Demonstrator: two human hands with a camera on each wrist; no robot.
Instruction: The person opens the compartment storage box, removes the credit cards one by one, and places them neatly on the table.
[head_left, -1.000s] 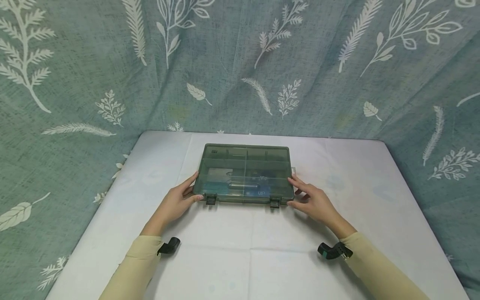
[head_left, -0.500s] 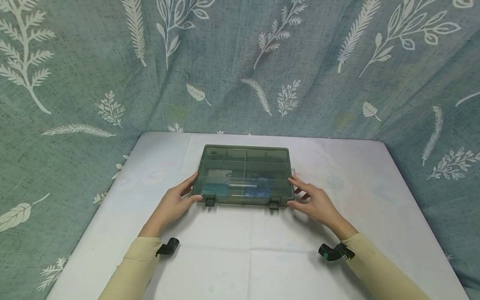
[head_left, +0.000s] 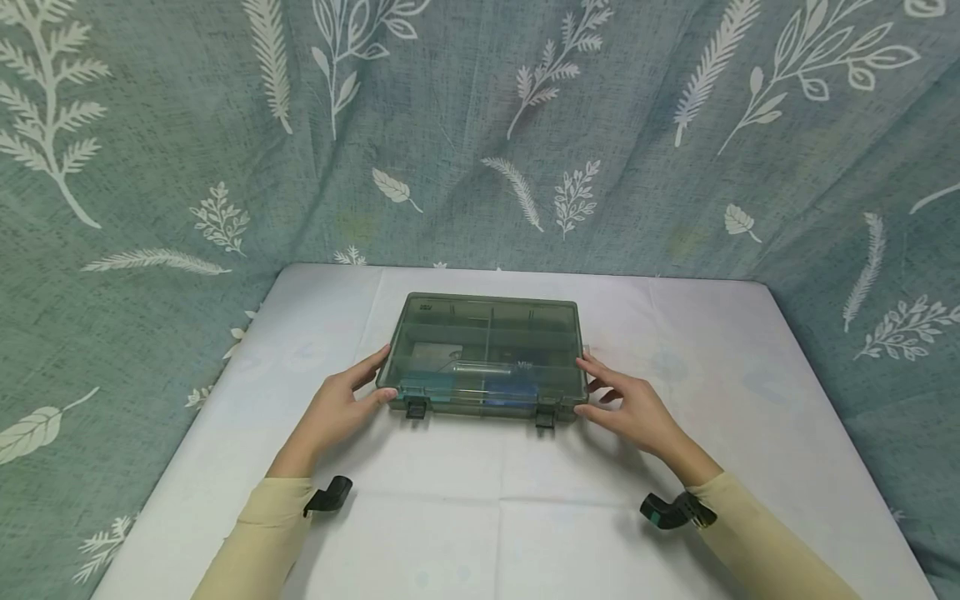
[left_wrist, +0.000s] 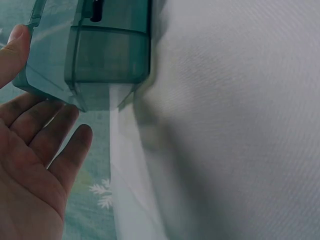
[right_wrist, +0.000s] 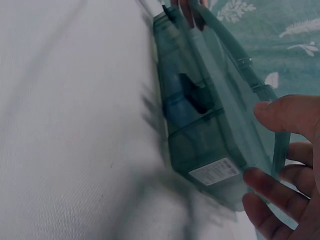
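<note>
A dark green see-through plastic compartment box (head_left: pixel 480 411) lies on the white cloth. Its lid (head_left: pixel 487 342) stands slightly lifted along the near edge, as the gap in the right wrist view shows. At the lid's near left corner, my left hand (head_left: pixel 337 417) grips with the thumb in front and the fingers along the side. My right hand (head_left: pixel 630 412) holds the opposite near corner between thumb and fingers. Two dark latches, a left one (head_left: pixel 416 407) and a right one (head_left: pixel 545 417), hang at the front. Blue card-like pieces (head_left: pixel 510 386) show dimly inside.
White cloth (head_left: pixel 495 533) covers the table around the box. A green leaf-patterned curtain (head_left: pixel 450 133) rises behind the table and along both sides. A white label (right_wrist: pixel 215 171) is stuck to the box's side.
The lid's near edge has risen a little, and more of the box's front wall shows below it. Both hands stay at the corners; the left has shifted slightly left.
</note>
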